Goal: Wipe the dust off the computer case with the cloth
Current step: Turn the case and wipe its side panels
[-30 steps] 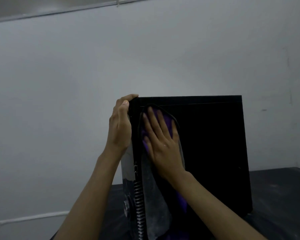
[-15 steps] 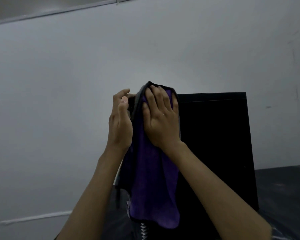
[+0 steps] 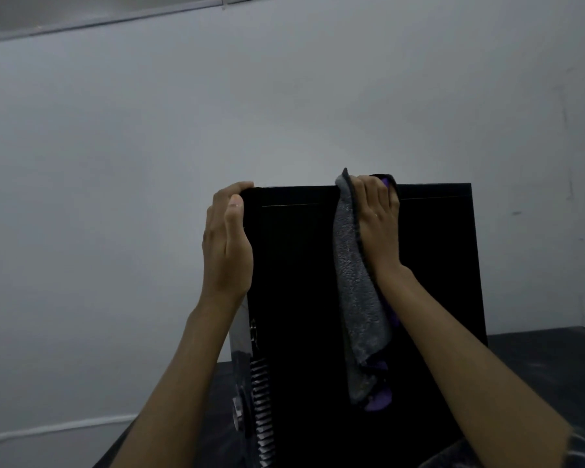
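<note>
A black computer case point(image 3: 436, 271) stands upright on a dark table, its side panel facing me and its rear vents at the lower left. My left hand point(image 3: 228, 241) grips the case's top left corner, fingers hooked over the top edge. A grey and purple cloth point(image 3: 355, 298) is draped over the top edge near the middle and hangs down the side panel. My right hand point(image 3: 379, 224) holds the cloth against the top edge, its fingers curled over the rim and cloth.
The dark table point(image 3: 537, 363) runs to the right behind the case. A plain pale wall point(image 3: 284, 96) fills the background. A white strip point(image 3: 58, 427) runs along the wall at the lower left.
My right hand has slid with the cloth to the right along the case's top edge, away from the left corner. The cloth now shows its grey side. My left hand stays on the corner.
</note>
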